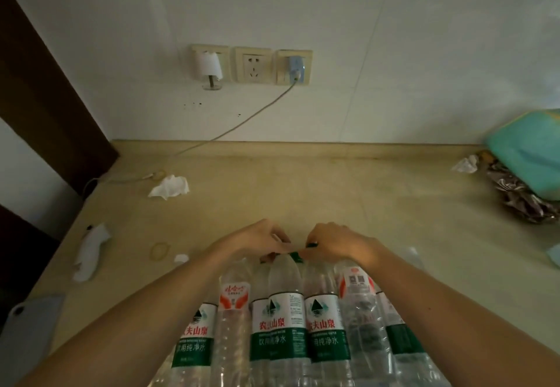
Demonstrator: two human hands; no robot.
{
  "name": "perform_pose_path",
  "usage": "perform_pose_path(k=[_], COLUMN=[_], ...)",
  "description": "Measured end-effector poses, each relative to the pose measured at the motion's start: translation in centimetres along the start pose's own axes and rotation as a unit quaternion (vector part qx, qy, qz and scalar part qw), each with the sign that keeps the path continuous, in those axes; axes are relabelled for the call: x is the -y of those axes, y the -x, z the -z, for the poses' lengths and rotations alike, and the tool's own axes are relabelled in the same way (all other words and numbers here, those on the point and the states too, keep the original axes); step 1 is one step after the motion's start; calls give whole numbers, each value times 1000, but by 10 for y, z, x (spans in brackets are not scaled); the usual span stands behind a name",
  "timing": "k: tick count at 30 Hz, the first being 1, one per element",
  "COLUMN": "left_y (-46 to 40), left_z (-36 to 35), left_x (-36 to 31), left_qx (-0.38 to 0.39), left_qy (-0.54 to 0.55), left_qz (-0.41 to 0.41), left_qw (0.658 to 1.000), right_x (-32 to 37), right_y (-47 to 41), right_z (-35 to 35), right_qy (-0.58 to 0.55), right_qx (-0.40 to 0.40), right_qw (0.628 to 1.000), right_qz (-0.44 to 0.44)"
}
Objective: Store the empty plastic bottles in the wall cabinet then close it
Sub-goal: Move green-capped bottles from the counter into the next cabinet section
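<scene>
left hand (257, 239) and right hand (333, 239) side by side, fingers curled round the green-capped necks of clear plastic bottles (286, 311) bunched below them, bare counter (333, 180) beyond the fingertips to the wall, bottle bases cut off at the bottom edge, fingertips hidden

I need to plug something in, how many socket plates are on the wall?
3, in a row: left plate behind a white fitting, middle plate free, right plate holding a blue charger.

Clear bottles (286, 314), green-white labels (285, 326); beige counter (303, 189).
</scene>
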State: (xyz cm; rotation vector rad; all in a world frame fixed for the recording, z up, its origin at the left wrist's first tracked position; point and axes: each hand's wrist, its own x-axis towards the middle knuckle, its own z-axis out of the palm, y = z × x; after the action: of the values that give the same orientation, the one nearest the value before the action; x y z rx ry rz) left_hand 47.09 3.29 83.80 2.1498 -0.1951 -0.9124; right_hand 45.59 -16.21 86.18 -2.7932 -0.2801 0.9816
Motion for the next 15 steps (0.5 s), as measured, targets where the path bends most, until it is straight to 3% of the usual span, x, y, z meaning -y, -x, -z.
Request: perform_pose_path(k=[3, 6, 11, 15], left_y=[-4, -5, -2, 7], left_z=[0, 7, 47, 84], left_x=[3, 2, -20, -59], left_qx=[38, 46, -15, -89], left_qy=[25, 70, 154, 119], left_qz=[3, -2, -38, -107], left_qw=[999, 996, 987, 983], right_x=[-2, -9, -24, -24], right_y=[0, 5, 25, 34], right_z=[2, 9, 49, 90], right_qy=[-26, -141, -318, -413], right_qx=[-10, -25, -66, -137], right_qw=[999, 988, 942, 891], right_qz=[19, 52, 89, 126])
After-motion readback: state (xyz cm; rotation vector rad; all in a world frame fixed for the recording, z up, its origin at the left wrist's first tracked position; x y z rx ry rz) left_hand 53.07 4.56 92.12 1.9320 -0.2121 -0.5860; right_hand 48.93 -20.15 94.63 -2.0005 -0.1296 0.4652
